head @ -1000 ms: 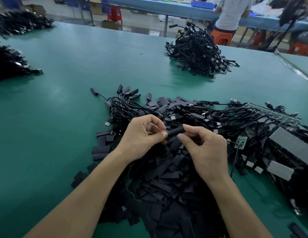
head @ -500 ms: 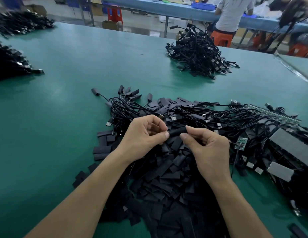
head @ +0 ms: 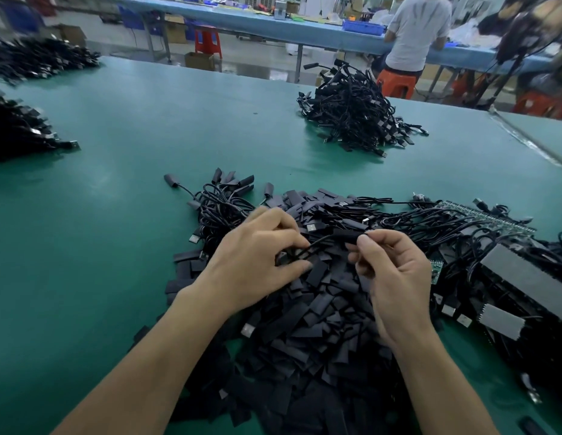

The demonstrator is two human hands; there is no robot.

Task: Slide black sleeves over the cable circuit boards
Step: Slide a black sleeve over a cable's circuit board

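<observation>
The left hand (head: 257,262) pinches a thin cable (head: 317,241), and the right hand (head: 395,277) pinches the black sleeve (head: 348,235) on its end. Both are above the heap of loose sleeves (head: 320,334) at the table's (head: 116,215) near edge. Beyond lie tangled cables (head: 430,221), and a cable pile (head: 352,120) sits by the far edge.

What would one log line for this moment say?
left hand grips cable | right hand pinches black sleeve | above sleeve pile
</observation>
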